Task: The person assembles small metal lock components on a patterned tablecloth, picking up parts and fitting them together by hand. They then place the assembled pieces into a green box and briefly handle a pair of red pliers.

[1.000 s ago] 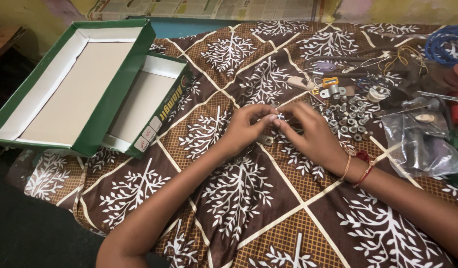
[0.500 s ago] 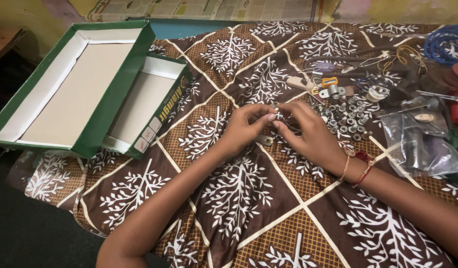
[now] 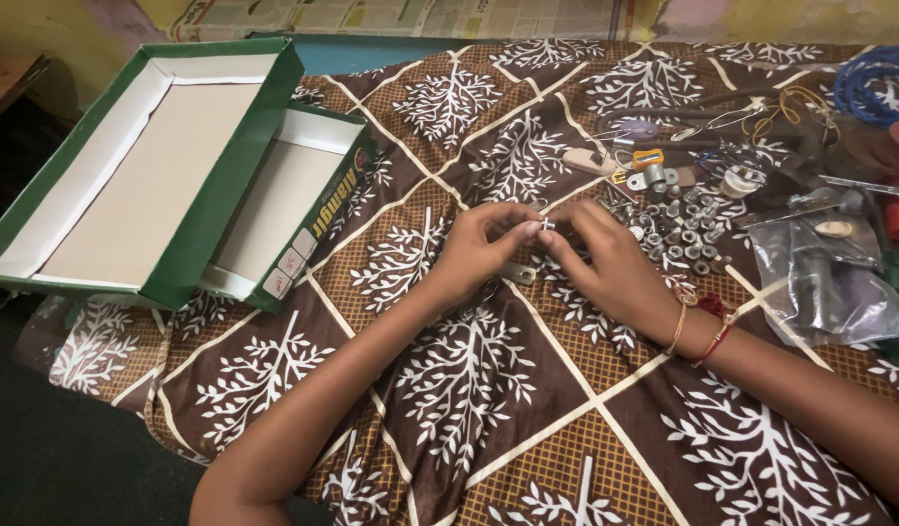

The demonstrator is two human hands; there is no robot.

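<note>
A small screw (image 3: 547,224) is pinched between the left hand (image 3: 479,250) and right hand (image 3: 610,263), fingertips closed, just left of the nut pile (image 3: 675,239), for fine handling.

Yellow wall (image 3: 40,24), newspaper (image 3: 401,15) along it, dark floor (image 3: 70,468), brown tree-patterned cloth (image 3: 469,390)

open green cardboard box (image 3: 191,229) with white lining at left; clear plastic bag (image 3: 829,282) at right.

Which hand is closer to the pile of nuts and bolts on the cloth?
Right. The right hand sits just beside the pile of nuts and bolts, at its near-left edge. The left hand is farther left, with the right hand between it and the pile.
</note>
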